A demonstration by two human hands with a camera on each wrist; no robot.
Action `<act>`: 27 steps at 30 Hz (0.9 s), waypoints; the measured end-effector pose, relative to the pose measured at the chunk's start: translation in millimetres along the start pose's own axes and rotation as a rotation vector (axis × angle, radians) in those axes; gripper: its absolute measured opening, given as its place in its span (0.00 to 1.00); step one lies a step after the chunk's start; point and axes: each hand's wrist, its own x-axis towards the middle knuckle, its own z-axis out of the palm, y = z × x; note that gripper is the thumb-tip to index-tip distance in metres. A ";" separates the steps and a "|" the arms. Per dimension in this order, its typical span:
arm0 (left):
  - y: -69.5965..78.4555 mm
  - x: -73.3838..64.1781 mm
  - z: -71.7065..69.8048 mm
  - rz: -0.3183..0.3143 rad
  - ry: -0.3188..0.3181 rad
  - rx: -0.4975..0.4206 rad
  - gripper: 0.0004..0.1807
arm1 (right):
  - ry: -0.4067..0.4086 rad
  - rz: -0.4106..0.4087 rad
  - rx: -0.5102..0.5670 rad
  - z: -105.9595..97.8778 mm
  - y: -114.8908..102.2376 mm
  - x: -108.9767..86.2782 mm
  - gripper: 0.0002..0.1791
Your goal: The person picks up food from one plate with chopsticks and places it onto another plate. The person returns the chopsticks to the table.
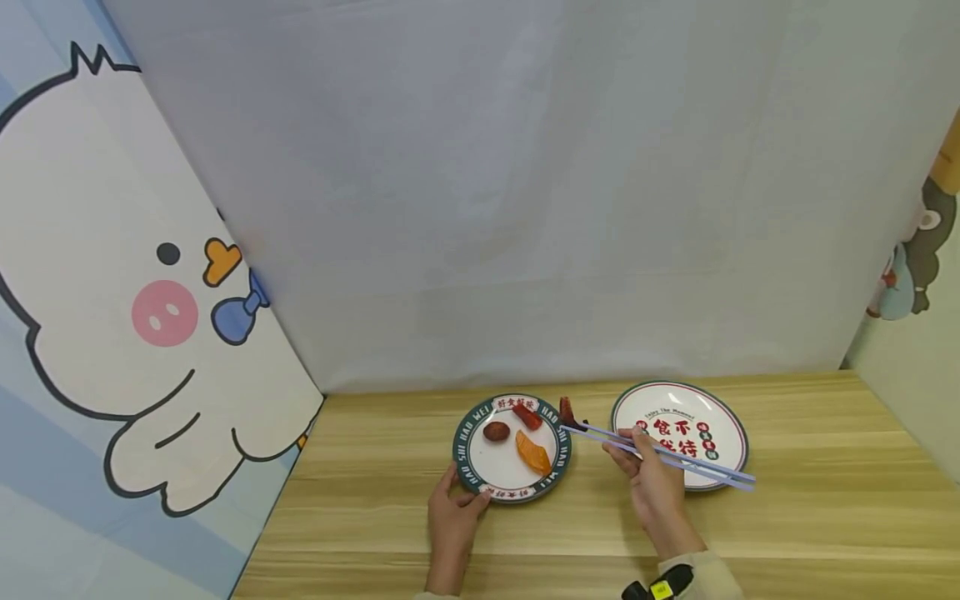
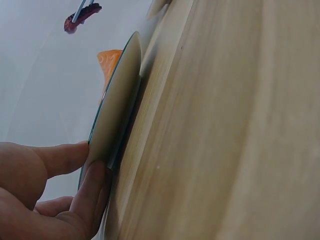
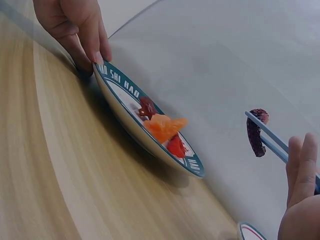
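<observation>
My left hand (image 1: 452, 518) grips the near-left rim of a round plate with a green lettered border (image 1: 463, 446), thumb above and fingers beneath in the left wrist view. On that plate lie a brown-red oval date-like piece (image 1: 496, 432), a red piece (image 1: 527, 416) and an orange salmon-like slice (image 1: 533, 454). Lavender-blue chopsticks (image 1: 720, 468) are held in my right hand (image 1: 654, 485). Between their tips is a dark red, curved food piece (image 3: 254, 135), raised by the plate's right edge and apart from it.
A white oval plate with red characters (image 1: 723, 417) sits to the right, partly behind my right hand and the chopsticks. Both plates are on a wood-grain table (image 1: 360, 467). A pale cloth wall (image 1: 525, 208) rises at the back, with a cartoon-printed panel (image 1: 90, 250) at left.
</observation>
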 end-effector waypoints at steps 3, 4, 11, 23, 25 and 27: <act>0.2 0.4 -0.6 -0.004 -0.008 0.007 0.43 | 0.026 -0.011 0.001 -2.5 -5.2 3.4 0.22; 0.2 0.3 -0.6 -0.002 -0.008 0.007 0.43 | 0.035 -0.019 0.007 -3.5 -6.9 4.7 0.21; -0.3 0.6 -0.5 -0.013 -0.006 -0.003 0.43 | 0.025 -0.086 0.062 -13.8 -16.0 12.0 0.15; 0.1 0.2 0.0 -0.026 0.001 -0.004 0.43 | 0.081 -0.084 0.136 -30.5 -35.9 22.7 0.22; 0.5 -0.2 -0.4 -0.027 -0.003 -0.005 0.44 | 0.108 -0.081 0.147 -32.8 -39.6 24.6 0.21; 1.0 -0.2 -0.6 -0.032 -0.006 -0.006 0.44 | 0.126 -0.075 0.168 -34.9 -43.4 25.9 0.19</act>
